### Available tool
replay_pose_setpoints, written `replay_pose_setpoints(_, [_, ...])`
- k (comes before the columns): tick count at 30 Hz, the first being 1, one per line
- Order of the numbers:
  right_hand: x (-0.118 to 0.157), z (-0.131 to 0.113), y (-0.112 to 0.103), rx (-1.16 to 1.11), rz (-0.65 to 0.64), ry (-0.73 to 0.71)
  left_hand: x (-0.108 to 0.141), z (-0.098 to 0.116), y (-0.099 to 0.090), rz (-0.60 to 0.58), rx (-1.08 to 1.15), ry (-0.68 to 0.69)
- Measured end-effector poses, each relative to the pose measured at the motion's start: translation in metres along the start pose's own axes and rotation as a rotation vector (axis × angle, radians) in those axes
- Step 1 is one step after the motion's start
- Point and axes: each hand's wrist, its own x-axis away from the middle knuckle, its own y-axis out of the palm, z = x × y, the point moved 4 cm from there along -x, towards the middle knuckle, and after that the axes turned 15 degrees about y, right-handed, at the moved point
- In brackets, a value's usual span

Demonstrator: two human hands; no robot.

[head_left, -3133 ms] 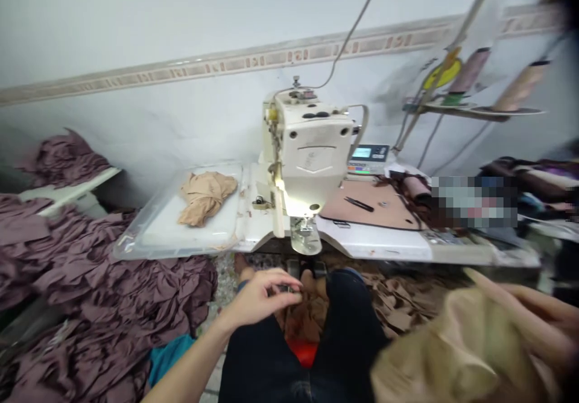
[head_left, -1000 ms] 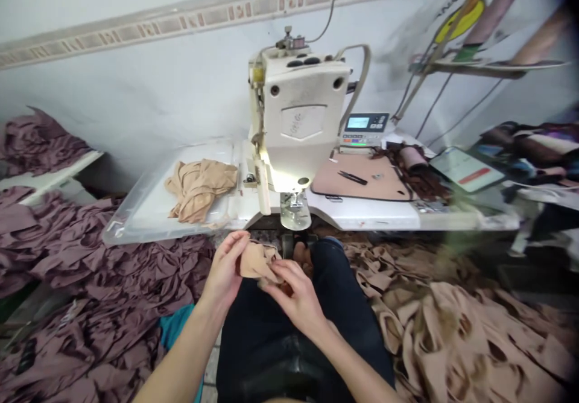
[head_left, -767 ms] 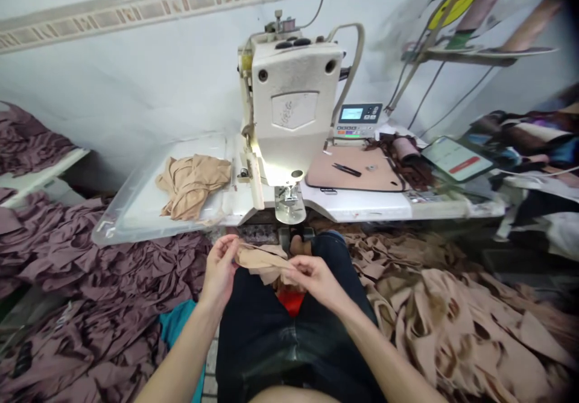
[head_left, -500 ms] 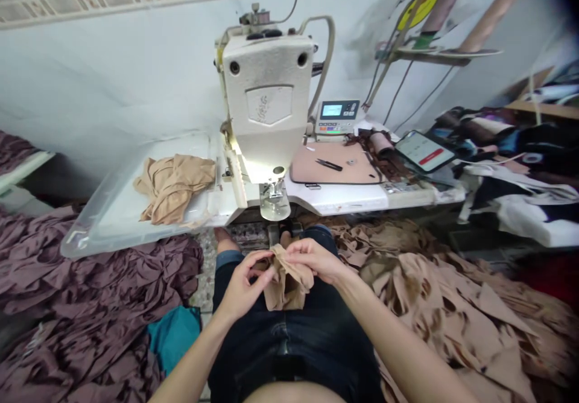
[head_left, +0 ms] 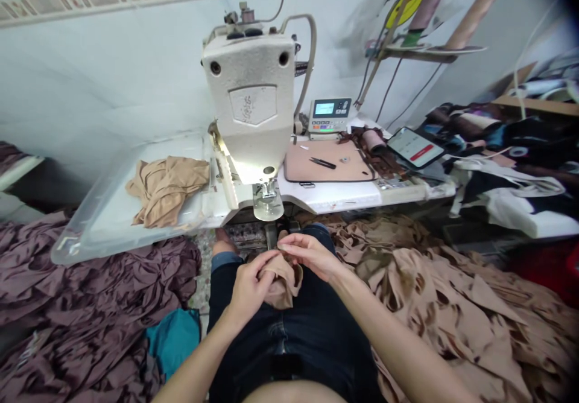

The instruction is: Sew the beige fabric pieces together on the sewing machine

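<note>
Over my lap, below the sewing machine (head_left: pixel 253 101), I hold a small piece of beige fabric (head_left: pixel 283 279). My left hand (head_left: pixel 249 287) is closed on its left side, thumb and fingers pinching a fold. My right hand (head_left: pixel 314 257) is closed at the upper right edge of the cloth, its fingertips pinched together there; the exact bit between them is hard to make out. The cloth hangs gathered and loosely open below the fingers. The presser foot (head_left: pixel 268 192) stands in front of and above my hands, with no cloth under it.
A crumpled beige cloth (head_left: pixel 169 189) lies on the clear plastic extension (head_left: pixel 90 225) at left. Thread snips (head_left: pixel 322 163) rest on a pink mat (head_left: pixel 298 165), near a phone (head_left: pixel 416 148). Fabric piles lie on both sides: purple (head_left: pixel 90 288) left, beige (head_left: pixel 443 306) right. Teal cloth (head_left: pixel 174 339) sits by my left forearm.
My left hand has shifted over the beige fabric and grips it further in. My right fingers have moved up to its top edge. The view has turned slightly right.
</note>
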Motion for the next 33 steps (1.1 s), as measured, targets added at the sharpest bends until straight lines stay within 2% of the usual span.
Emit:
replay_pose_setpoints(2, [0.003, 0.008, -0.002, -0.03, 0.131, -0.119, -0.003, 0.003, -0.012, 0.035, -0.108, 0.011])
replay_pose_setpoints(3, [0.005, 0.013, 0.001, -0.023, 0.157, -0.161, -0.006, 0.005, -0.017, 0.06, -0.147, 0.017])
replay_pose_setpoints(4, [0.007, 0.018, 0.006, 0.002, 0.145, -0.186, -0.008, 0.008, -0.023, 0.084, -0.176, 0.025])
replay_pose_setpoints(8, [0.009, 0.037, 0.039, 0.213, -0.054, -0.189, -0.019, 0.021, -0.039, 0.171, -0.181, 0.09])
replay_pose_setpoints(10, [0.01, 0.037, 0.049, 0.327, -0.106, -0.187, -0.024, 0.024, -0.047, 0.162, -0.163, 0.1])
replay_pose_setpoints(12, [0.011, 0.029, 0.049, 0.427, -0.139, -0.163, -0.026, 0.022, -0.053, 0.032, -0.095, 0.08])
replay_pose_setpoints(16, [0.016, 0.002, 0.034, 0.547, -0.219, -0.083, -0.019, 0.009, -0.052, -0.415, 0.226, -0.111])
replay_pose_setpoints(17, [0.018, -0.003, 0.032, 0.573, -0.257, -0.068, -0.015, 0.007, -0.049, -0.482, 0.297, -0.151])
replay_pose_setpoints(19, [0.022, -0.012, 0.031, 0.62, -0.333, -0.049, -0.012, 0.006, -0.043, -0.523, 0.396, -0.174])
replay_pose_setpoints(23, [0.027, -0.019, 0.029, 0.65, -0.395, -0.029, -0.011, 0.008, -0.028, -0.459, 0.503, -0.178])
replay_pose_setpoints(26, [0.03, -0.024, 0.026, 0.7, -0.409, -0.051, -0.013, 0.009, -0.025, -0.4, 0.512, -0.195])
replay_pose_setpoints(29, [0.031, -0.033, 0.022, 0.668, -0.313, -0.118, -0.018, 0.009, -0.029, -0.325, 0.47, -0.171])
replay_pose_setpoints(33, [0.034, -0.042, 0.023, 0.577, -0.165, -0.152, -0.028, 0.011, -0.042, -0.162, 0.494, -0.115])
